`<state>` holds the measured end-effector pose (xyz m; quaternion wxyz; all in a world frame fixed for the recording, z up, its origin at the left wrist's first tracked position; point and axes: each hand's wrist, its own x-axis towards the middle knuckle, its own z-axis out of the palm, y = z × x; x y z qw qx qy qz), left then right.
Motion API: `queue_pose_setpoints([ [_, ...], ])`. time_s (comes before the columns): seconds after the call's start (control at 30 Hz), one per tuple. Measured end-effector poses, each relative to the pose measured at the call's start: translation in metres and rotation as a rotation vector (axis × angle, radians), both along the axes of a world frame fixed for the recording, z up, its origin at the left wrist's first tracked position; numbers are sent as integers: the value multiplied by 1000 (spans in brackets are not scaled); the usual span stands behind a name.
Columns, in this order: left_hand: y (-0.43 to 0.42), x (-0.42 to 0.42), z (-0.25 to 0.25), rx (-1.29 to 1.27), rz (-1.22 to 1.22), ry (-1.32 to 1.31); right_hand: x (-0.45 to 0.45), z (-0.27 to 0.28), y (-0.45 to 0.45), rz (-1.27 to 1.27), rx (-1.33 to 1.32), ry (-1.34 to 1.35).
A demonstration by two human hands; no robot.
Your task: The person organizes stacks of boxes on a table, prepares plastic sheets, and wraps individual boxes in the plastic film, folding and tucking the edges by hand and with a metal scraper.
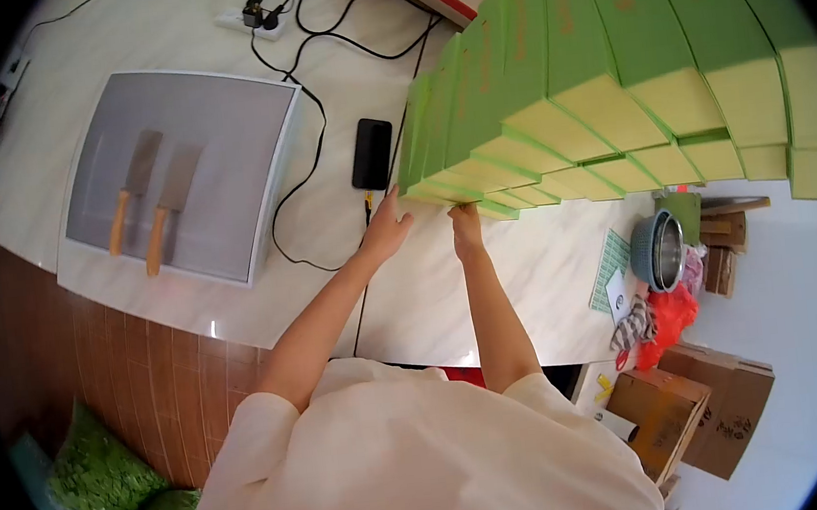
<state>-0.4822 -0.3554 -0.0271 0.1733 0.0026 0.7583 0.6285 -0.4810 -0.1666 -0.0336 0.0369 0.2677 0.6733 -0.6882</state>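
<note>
Green boxes with pale yellow-green ends (536,149) are stacked in rows on the marble-patterned table (413,299). My left hand (387,232) is at the near left corner of the stack, its fingers stretched toward the lowest box and its thumb apart. My right hand (466,230) has its fingers curled against the end of a low box (495,209) in the same stack; the box partly hides the fingertips. A black phone (372,154) lies just beyond my left hand, with a cable plugged into its near end.
Left of the phone, two wooden-handled cleavers (163,205) lie on a grey, white-framed panel (223,165). Black cables run to a power strip (250,22). Bowls (659,251) and a red bag (669,323) sit at the right; cardboard boxes (655,413) stand below.
</note>
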Motion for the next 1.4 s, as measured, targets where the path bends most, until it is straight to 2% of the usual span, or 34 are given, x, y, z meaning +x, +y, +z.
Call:
queue_pose_setpoints([
  [0.07, 7, -15, -5, -7, -58, -24, -1, -16, 6, 12, 12, 21],
  [0.2, 12, -31, -8, -41, -149, -18, -3, -10, 2, 33, 10, 36],
  [0.37, -3, -27, 5, -83, -259, -124, 6, 16, -13, 11, -69, -54],
  [0.43, -4, -16, -2, -110, -177, 33, 13, 16, -19, 9, -55, -35],
  [0.57, -13, 13, 1, -78, -190, -57, 41, 22, -22, 89, -73, -48],
  [0.73, -15, 69, 16, -207, -210, -152, 99, 24, -24, 62, -80, -65],
  [0.97, -21, 156, 5, -183, -72, -52, 179, 15, -28, 143, -55, -38],
  [1.17, -38, 207, 8, -191, 4, -103, 232, 10, -44, 284, -5, -93],
  [1.23, -50, 212, 26, -188, -35, -181, 242, 13, -55, 277, -8, -54],
  [1.4, -54, 221, 19, -202, 83, -23, 249, 9, -64, 297, 5, -60],
])
